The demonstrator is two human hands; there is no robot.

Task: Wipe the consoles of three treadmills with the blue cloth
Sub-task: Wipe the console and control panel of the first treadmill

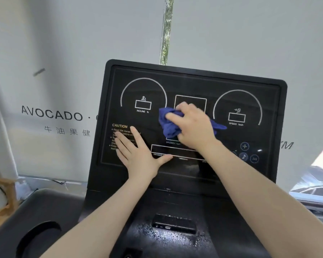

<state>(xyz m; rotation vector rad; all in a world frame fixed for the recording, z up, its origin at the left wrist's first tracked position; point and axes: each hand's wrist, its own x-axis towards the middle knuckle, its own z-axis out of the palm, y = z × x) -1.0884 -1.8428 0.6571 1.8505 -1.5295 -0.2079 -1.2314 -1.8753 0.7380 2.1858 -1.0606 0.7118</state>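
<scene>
Glossy black plastic console (192, 81), soft crumpled blue cloth (169, 125), wooden rack (6, 192)

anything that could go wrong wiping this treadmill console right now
The left hand lies flat over the CAUTION text, so that patch may get skipped. The right hand holds the blue cloth bunched on the console, so each pass covers little. Sweeping right could press the round buttons.
</scene>
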